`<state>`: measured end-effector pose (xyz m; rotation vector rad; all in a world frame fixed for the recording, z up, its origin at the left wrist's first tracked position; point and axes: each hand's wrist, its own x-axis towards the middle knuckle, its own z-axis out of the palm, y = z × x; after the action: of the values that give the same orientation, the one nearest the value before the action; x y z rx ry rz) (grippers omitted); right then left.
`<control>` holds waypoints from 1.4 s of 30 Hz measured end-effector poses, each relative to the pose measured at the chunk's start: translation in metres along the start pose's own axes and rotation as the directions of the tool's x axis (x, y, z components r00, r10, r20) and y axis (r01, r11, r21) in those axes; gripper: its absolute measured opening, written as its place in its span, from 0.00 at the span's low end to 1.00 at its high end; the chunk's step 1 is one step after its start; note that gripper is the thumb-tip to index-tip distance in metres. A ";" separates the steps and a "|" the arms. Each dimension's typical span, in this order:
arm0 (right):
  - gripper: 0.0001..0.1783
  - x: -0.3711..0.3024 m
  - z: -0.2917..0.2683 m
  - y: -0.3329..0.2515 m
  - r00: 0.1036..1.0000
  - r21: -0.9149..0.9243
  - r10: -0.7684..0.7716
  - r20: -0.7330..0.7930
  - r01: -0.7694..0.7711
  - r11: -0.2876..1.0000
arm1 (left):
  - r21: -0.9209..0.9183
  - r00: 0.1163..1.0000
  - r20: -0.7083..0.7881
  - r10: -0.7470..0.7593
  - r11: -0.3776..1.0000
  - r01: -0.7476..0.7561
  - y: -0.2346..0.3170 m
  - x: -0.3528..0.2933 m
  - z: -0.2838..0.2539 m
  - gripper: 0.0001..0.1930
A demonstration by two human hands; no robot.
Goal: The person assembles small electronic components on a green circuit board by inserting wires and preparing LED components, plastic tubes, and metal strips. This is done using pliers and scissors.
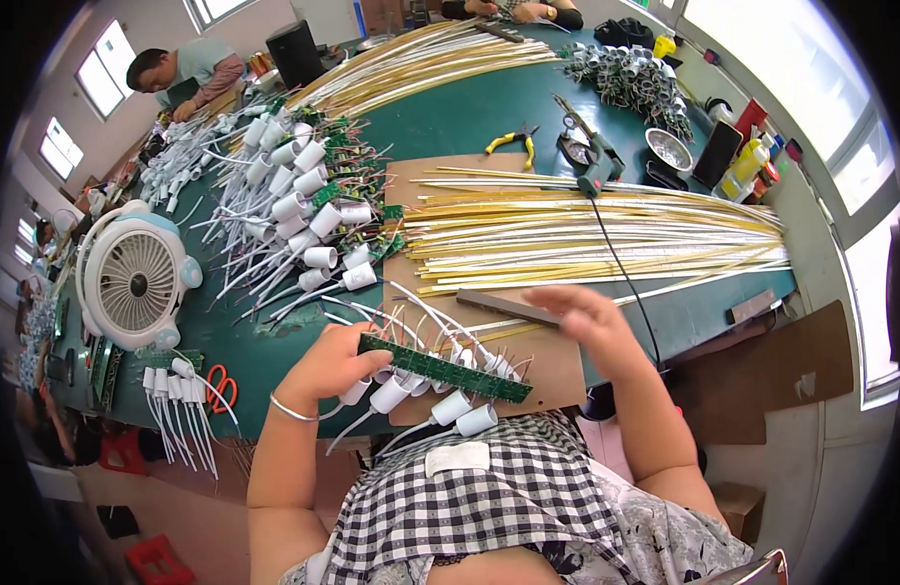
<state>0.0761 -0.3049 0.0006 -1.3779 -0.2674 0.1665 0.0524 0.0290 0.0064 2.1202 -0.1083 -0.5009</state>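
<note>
One end of the green circuit board (pixel 445 369) is pinched in the left hand (pixel 331 363), above the brown sheet (pixel 557 375); right hand (pixel 611 336) has its fingers loosely spread by a dark bar (pixel 494 304) (can't tell if they touch). That one-ended grip could let the board twist, dangling white sockets (pixel 452 408) straining the joints. White bowl (pixel 675 169) holds greyish bits, too tiny to identify.

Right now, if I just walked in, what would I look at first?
Probably the big heap of white cylinders and wires, left of the middle of the green table, with the long gold and white strips lying to its right. A round white-and-blue fan stands out at the left. Nearest the person, the left hand grips one end of a long green circuit board.
</note>
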 end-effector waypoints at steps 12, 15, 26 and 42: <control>0.05 0.041 0.025 -0.028 0.979 -0.332 0.088 0.182 -0.023 0.943 | -0.176 0.989 -0.141 0.033 0.983 -0.058 0.017 0.006 0.004 0.08; 0.01 0.043 0.007 -0.033 0.906 -0.630 -0.419 0.064 0.362 0.687 | -0.187 0.995 -0.089 0.049 0.980 -0.065 0.017 0.022 0.007 0.09; 0.24 -0.016 0.051 0.030 0.755 -0.766 -0.138 0.641 0.640 -0.057 | 0.212 0.935 -0.276 0.221 0.963 -0.165 0.034 0.044 0.016 0.15; 0.11 0.065 0.095 -0.051 0.887 -0.151 0.108 0.450 -0.044 0.988 | -0.556 0.811 -0.432 0.395 0.591 -0.585 0.075 -0.007 -0.016 0.17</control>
<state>0.1097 -0.2075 0.0730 -1.4743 -0.6289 0.5524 0.0606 0.0003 0.0777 1.3204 -0.3119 0.1025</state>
